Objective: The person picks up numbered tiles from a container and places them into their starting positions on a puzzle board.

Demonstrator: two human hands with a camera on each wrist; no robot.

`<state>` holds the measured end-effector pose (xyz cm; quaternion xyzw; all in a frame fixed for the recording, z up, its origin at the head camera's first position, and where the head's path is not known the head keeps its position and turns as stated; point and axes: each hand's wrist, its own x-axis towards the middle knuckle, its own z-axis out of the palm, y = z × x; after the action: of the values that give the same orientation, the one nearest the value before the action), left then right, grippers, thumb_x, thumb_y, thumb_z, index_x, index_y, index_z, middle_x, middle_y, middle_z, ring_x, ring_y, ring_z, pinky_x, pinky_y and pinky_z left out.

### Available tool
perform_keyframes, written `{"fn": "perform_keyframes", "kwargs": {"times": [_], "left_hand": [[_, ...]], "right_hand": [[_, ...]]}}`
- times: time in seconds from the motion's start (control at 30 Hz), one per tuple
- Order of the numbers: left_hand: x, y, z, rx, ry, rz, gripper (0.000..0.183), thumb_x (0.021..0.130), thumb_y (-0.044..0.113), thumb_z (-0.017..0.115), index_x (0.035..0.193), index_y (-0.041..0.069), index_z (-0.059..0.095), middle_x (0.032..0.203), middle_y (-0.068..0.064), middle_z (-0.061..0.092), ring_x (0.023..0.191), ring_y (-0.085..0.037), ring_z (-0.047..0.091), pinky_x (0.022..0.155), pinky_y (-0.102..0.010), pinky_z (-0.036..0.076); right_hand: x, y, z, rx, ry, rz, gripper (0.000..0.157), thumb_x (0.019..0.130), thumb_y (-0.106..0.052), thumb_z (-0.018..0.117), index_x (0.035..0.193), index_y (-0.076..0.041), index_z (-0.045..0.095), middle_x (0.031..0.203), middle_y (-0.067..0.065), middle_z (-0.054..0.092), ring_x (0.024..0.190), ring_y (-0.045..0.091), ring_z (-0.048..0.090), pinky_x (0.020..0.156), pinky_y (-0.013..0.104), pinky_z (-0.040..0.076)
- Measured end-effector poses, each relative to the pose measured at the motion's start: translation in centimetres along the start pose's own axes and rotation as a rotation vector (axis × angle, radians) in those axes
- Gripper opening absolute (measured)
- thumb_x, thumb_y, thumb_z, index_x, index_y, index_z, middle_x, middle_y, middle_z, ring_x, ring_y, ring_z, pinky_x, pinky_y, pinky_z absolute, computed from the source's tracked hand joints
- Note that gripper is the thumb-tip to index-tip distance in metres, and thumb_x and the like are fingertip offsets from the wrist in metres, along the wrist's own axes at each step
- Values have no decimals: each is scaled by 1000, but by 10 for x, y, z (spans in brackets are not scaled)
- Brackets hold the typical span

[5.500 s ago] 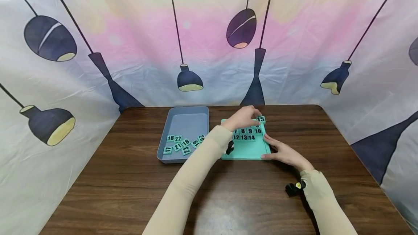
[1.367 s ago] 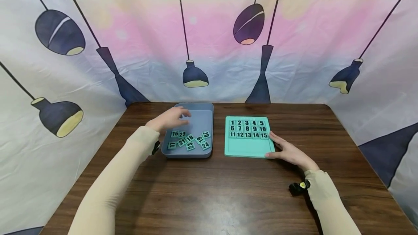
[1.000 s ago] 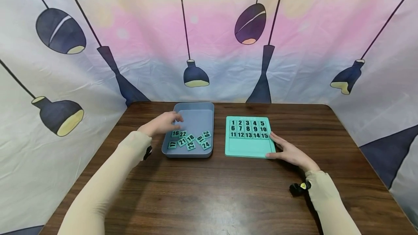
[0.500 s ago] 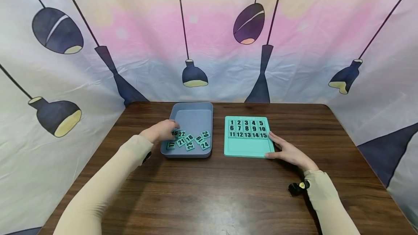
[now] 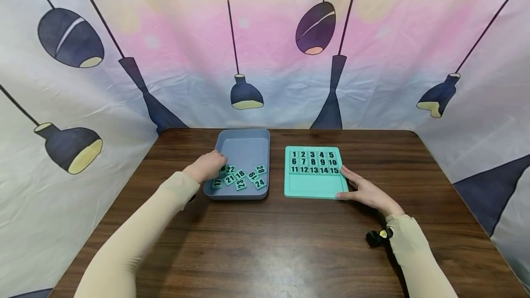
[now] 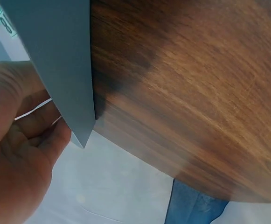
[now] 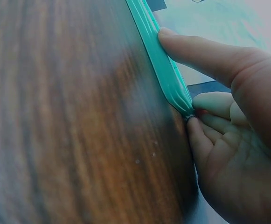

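Note:
At the near left of the blue-grey tray [image 5: 247, 148], my left hand [image 5: 207, 166] reaches over the rim with its fingers bent down around the number 16 tile [image 5: 223, 169], partly covering it. In the left wrist view, the tray wall [image 6: 63, 56] hides the fingertips of that hand [image 6: 14, 126]. My right hand [image 5: 368, 195] holds the near right corner of the turquoise number board [image 5: 312, 186], fingers along its right side and thumb at the front. In the right wrist view, the thumb [image 7: 200, 53] meets the board's edge [image 7: 161, 70]. Tiles 1 to 15 fill three rows.
Several loose number tiles lie in the tray's near half, among them the 22 tile [image 5: 230, 169] and the 24 tile [image 5: 259, 183]. The wooden table [image 5: 265, 243] extends toward me. A patterned cloth [image 5: 174, 82] hangs behind it.
My left hand has left the board, where it had the 15 tile, which now sits in the third row. It moved left and down onto the 16 tile. My right hand keeps its place.

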<state>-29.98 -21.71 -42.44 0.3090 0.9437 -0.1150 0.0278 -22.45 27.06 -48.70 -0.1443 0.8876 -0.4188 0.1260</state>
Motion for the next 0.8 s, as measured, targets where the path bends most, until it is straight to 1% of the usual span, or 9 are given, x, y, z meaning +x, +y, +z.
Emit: {"fn": "perform_keyframes", "kwargs": {"times": [0.17, 0.27, 0.33, 0.43, 0.57, 0.7, 0.8], "left_hand": [[2, -1, -2, -50, -31, 1, 15, 88, -1, 74, 101, 2, 70, 92, -11, 64, 86, -26, 58, 77, -42, 52], [2, -1, -3, -128, -48, 2, 16, 88, 1, 75, 103, 3, 70, 94, -10, 63, 82, -23, 58, 74, -40, 51], [3, -1, -3, -180, -57, 6, 19, 87, 1, 75, 105, 2, 70, 96, -10, 63, 83, -22, 59, 75, -40, 52], [4, -3, -1, -245, -64, 3, 23, 87, 0, 75, 110, 1, 70, 103, -11, 64, 91, -23, 62, 81, -41, 54], [6, -8, 1, -306, -51, 3, 27, 87, 0, 72, 114, 0, 71, 108, -14, 64, 100, -27, 63, 88, -43, 54], [6, -13, -1, -382, -12, -9, 29, 86, 0, 69, 115, -3, 72, 111, -16, 66, 104, -30, 62, 92, -47, 53], [7, -17, -7, -423, 35, -20, 32, 86, 1, 69, 117, -6, 71, 111, -18, 66, 98, -29, 61, 87, -46, 53]], "right_hand": [[0, 0, -1, -4, 3, 2, 103, 88, -44, 77, 163, -11, 15, 168, 16, 7, 149, 47, 18, 114, 62, 29], [0, 0, -1, -1, 7, -1, 103, 88, -44, 77, 163, -11, 15, 168, 16, 7, 149, 46, 18, 114, 62, 29], [-1, 1, 0, 2, 7, -3, 103, 88, -44, 77, 163, -11, 14, 168, 16, 7, 149, 47, 18, 114, 62, 29], [-1, 2, 0, 8, 5, -5, 103, 88, -43, 78, 162, -10, 14, 168, 17, 7, 149, 47, 18, 114, 62, 29], [-1, 2, 1, 15, 6, -5, 103, 88, -42, 78, 162, -9, 14, 168, 17, 7, 149, 47, 17, 114, 62, 29], [-1, 1, 1, 13, 7, -5, 103, 88, -43, 78, 162, -9, 14, 168, 17, 7, 149, 46, 17, 114, 61, 28], [-1, 1, 0, 11, 11, -2, 104, 88, -44, 78, 162, -9, 14, 168, 16, 7, 149, 46, 17, 114, 62, 28]]}}
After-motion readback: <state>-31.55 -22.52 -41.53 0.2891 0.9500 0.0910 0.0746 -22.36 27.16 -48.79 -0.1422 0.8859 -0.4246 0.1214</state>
